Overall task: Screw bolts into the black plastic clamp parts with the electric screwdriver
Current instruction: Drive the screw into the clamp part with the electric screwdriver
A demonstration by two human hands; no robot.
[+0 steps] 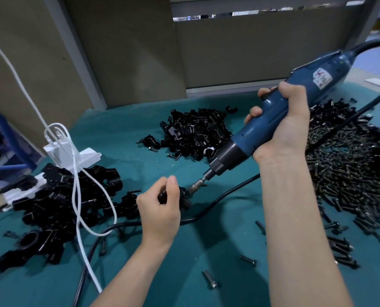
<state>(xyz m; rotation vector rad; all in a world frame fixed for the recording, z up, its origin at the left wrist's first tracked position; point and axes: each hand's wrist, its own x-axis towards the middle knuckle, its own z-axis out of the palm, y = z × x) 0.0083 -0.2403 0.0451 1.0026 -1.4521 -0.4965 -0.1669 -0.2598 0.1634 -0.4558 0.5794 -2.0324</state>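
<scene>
A: Left fingers [172,185] are curled in, pinching a black clamp part [185,199] just above the green mat [220,251].

B: The left hand [160,209] holds it at the bit. Right fingers [254,113] wrap the blue electric screwdriver [262,125], and the right hand [282,129] tilts it down-left, tip touching the part.

A: Loose clamp pile [195,134] behind, bolt heap [350,165] at right.

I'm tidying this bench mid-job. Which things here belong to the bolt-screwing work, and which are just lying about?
Job: electric screwdriver gripped by the right hand; clamp part pinched in the left hand; clamp parts pile; bolt heap.
Lying about: white power strip; white cable.
</scene>
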